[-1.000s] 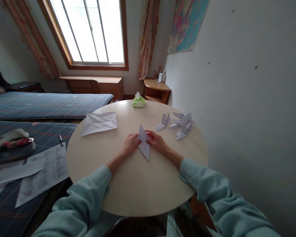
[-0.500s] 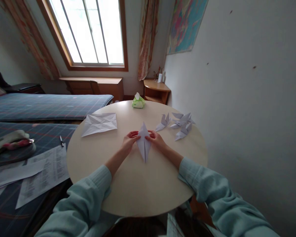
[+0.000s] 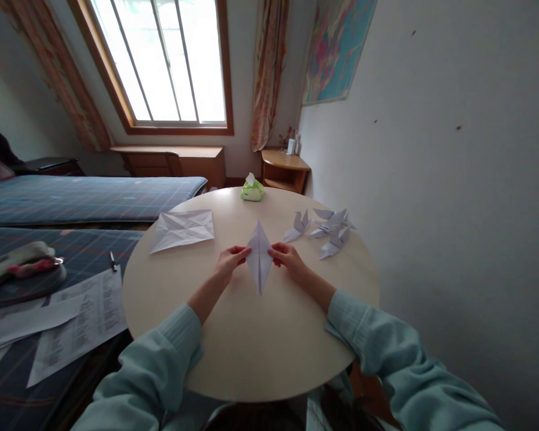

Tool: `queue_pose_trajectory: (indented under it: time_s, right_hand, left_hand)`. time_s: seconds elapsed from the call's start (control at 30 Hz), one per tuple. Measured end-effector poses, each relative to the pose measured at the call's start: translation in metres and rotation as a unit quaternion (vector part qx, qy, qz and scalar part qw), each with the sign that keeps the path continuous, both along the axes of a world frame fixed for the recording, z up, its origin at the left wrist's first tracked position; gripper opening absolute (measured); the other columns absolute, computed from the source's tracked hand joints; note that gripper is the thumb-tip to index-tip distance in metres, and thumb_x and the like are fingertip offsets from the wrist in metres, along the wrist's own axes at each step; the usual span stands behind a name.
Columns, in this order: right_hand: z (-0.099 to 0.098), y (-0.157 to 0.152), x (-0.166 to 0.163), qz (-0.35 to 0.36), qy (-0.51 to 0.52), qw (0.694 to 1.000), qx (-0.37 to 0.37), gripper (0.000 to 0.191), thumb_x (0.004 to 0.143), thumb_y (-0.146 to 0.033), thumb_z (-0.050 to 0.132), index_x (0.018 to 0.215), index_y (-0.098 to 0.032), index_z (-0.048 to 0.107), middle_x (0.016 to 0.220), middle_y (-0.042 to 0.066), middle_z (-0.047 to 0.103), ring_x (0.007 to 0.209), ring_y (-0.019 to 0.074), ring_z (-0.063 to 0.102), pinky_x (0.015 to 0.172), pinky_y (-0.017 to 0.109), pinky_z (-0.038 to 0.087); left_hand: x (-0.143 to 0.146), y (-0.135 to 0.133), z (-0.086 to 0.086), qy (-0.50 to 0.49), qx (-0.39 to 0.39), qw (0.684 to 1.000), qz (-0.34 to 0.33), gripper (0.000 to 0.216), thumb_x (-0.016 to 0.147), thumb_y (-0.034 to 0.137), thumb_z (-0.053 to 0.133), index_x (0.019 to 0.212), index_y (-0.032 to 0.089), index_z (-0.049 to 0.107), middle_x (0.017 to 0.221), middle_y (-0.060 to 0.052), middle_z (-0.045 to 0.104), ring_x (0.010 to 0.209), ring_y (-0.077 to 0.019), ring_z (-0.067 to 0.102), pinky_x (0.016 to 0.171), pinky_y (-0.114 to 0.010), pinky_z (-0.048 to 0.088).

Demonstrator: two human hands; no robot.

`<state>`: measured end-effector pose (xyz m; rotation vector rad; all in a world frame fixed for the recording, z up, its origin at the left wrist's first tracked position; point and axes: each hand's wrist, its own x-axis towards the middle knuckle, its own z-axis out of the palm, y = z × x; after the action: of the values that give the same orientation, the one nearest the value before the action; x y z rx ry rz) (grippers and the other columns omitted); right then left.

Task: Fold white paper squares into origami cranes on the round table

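A white folded paper diamond point(image 3: 259, 258) is held up over the round table, one tip pointing away and the split tip toward me. My left hand point(image 3: 232, 261) pinches its left corner between thumb and fingers. At the opposite corner, my right hand point(image 3: 287, 257) grips it the same way. To the left lies a creased, unfolded paper sheet point(image 3: 184, 228). Several folded paper birds point(image 3: 332, 226) are grouped at the right, with one paper bird point(image 3: 297, 226) slightly apart from them, closer to my right hand.
The round cream table point(image 3: 251, 359) carries a green tissue pack point(image 3: 252, 189) at its far edge. On the left, a plaid bed point(image 3: 94, 251) holds printed sheets point(image 3: 81, 326), a pen point(image 3: 112, 261) and a bag-like item point(image 3: 24, 266). A white wall point(image 3: 453, 209) borders the right side.
Both hands have shifted outward from the middle of the folded paper to its side corners. More of the paper's face shows now. The view has tipped up slightly.
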<state>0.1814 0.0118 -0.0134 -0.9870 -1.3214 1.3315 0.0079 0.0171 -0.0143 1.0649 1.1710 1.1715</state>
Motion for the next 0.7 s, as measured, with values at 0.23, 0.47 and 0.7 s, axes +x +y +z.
queue_pose_trajectory:
  time_s: [0.23,0.47,0.7]
  right_hand:
    - [0.003,-0.005,-0.005,-0.101,0.011,0.992,0.07,0.03,0.058,-0.038,0.063,0.066,-0.02,0.04,0.046,-0.009,0.042,0.036,0.0049,0.036,0.035,0.018,0.026]
    - [0.014,-0.019,-0.011,-0.012,-0.029,0.99,0.141,0.031,0.07,-0.048,0.054,0.078,-0.018,0.052,0.068,0.0,0.057,0.063,0.0126,0.053,0.061,0.026,0.045]
    - [0.0,-0.004,-0.003,-0.154,-0.096,0.973,0.145,0.038,0.063,-0.041,0.063,0.091,-0.018,0.053,0.093,0.007,0.059,0.084,0.017,0.055,0.07,0.03,0.046]
  left_hand:
    - [0.017,-0.015,0.007,0.182,0.26,0.948,-0.017,0.027,0.068,0.029,0.061,0.092,0.016,0.061,0.098,-0.008,0.058,0.083,-0.0164,0.058,0.069,-0.026,0.047]
    - [0.03,-0.017,-0.002,0.037,0.098,0.988,-0.111,0.038,0.073,0.045,0.053,0.087,0.012,0.063,0.078,-0.005,0.066,0.075,-0.018,0.06,0.064,-0.024,0.047]
    - [0.023,-0.002,-0.01,-0.141,-0.064,0.988,0.003,0.022,0.075,0.031,0.055,0.088,0.013,0.059,0.081,-0.007,0.067,0.071,-0.016,0.063,0.064,-0.026,0.051]
